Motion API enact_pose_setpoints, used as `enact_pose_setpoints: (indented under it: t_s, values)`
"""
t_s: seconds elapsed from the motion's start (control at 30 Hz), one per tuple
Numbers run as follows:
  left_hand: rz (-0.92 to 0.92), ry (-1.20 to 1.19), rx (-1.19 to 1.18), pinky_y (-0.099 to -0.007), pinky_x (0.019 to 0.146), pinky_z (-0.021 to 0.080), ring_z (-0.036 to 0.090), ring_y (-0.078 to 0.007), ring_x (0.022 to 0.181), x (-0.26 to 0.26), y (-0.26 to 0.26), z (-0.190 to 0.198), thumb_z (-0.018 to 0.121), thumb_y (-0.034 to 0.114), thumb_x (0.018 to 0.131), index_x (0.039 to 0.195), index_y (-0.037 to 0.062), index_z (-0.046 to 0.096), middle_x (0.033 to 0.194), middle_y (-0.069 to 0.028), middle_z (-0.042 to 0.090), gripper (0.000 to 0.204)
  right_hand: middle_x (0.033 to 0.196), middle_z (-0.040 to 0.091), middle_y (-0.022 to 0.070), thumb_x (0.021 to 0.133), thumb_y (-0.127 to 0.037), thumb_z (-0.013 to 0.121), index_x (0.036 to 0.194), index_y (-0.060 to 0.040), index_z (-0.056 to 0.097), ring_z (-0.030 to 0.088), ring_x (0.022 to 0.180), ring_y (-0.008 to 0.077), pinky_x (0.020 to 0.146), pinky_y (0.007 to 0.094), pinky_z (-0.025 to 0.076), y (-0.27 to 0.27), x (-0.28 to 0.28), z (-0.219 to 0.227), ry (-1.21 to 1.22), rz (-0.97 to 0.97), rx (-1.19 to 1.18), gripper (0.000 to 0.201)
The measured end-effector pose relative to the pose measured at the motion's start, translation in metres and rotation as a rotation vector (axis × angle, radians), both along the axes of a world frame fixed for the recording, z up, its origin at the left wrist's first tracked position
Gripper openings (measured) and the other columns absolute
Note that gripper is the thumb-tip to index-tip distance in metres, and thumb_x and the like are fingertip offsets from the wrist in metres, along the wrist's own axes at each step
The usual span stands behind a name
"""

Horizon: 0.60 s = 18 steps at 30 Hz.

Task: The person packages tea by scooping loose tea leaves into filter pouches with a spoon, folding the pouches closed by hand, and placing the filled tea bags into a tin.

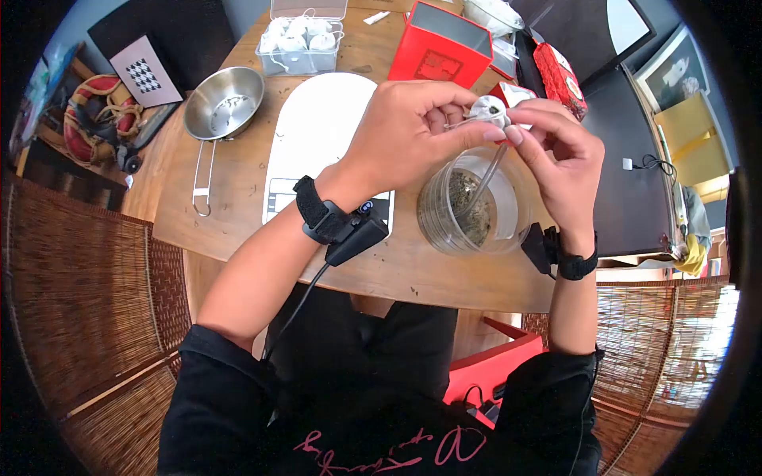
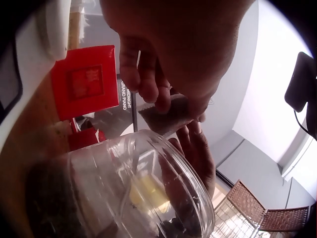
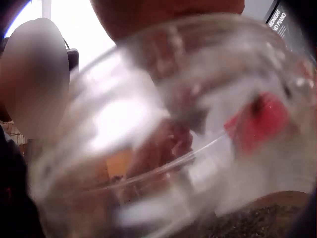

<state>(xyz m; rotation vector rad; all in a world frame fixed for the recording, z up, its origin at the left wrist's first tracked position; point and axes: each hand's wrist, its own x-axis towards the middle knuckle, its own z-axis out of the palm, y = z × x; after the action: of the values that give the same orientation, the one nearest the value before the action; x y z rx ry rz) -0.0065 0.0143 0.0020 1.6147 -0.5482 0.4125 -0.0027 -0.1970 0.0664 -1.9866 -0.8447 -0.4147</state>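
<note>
Partly filled tub (image 1: pixel 434 208), dried leaves (image 1: pixel 478 220), pinched pouch (image 1: pixel 482 109)

Daylight is glowing through the woven screen (image 1: pixel 675 349) at the near right; the head view is bowing into black edges. Blur and white glare are smearing the clear jar (image 3: pixel 163 134), while shadow is dimming the left hand (image 2: pixel 171 52).
</note>
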Motion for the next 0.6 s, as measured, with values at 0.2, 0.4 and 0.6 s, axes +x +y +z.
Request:
enact_pose_setpoints:
  t_s: [0.2,0.4,0.6]
  values:
    - [0.014,-0.079,0.113,-0.0187,0.06,0.045,0.053,-0.0019,0.064,-0.001,0.0,0.002,0.086,0.019,0.084,0.108,0.0026,0.077,0.082,0.0024,0.069,0.031,0.088,0.073,0.0058,0.082,0.0,0.08,0.094,0.0014,0.077,0.062,0.077,0.0095,0.068,0.0232,0.048,-0.006,0.0,-0.011,0.015,-0.032,0.022,0.012]
    - [-0.064,-0.052,-0.053,-0.0185,0.062,0.044,0.054,-0.0024,0.067,-0.002,-0.003,0.002,0.082,0.008,0.086,0.11,-0.0004,0.075,0.086,-0.0005,0.069,0.027,0.087,0.072,0.0054,0.083,0.0,0.079,0.093,0.0027,0.074,0.054,0.066,0.0034,0.06,0.019,0.041,-0.014,0.002,-0.023,0.147,-0.032,0.203,0.012]
    - [-0.202,0.062,-0.128,-0.0187,0.066,0.046,0.06,-0.0036,0.076,-0.006,0.001,0.002,0.078,0.001,0.088,0.105,-0.0036,0.074,0.093,-0.0058,0.072,0.018,0.091,0.071,0.0054,0.083,0.0,0.079,0.09,0.0019,0.072,0.051,0.064,0.0024,0.058,0.0183,0.038,-0.015,-0.007,-0.027,0.129,0.057,0.181,0.009]
